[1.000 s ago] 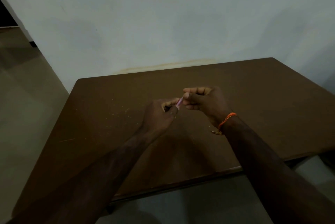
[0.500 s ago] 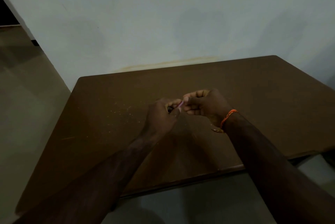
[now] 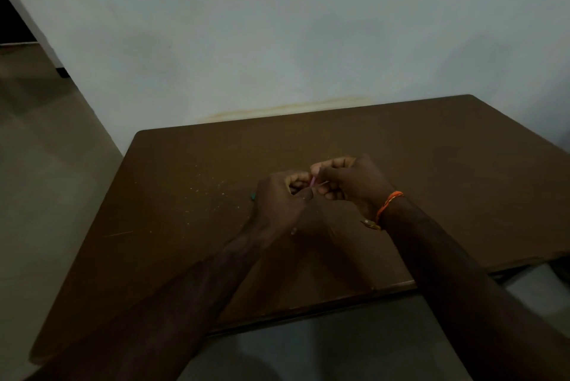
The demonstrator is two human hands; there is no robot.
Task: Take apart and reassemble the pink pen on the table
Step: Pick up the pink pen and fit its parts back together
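Both my hands meet over the middle of the brown table. A short piece of the pink pen shows between them; the rest is hidden inside my fingers. My left hand is closed around its lower end. My right hand, with an orange thread band on the wrist, pinches the upper end, and a thin pale piece sticks out beside its fingertips. A small teal piece peeks out at the left edge of my left hand; whether it lies on the table or is held I cannot tell.
The table stands against a pale wall. Light specks are scattered on the tabletop left of my hands. Its near edge runs under my forearms, with grey floor to the left.
My hands have drawn closer together and less of the pink pen shows between them. The view has shifted slightly.
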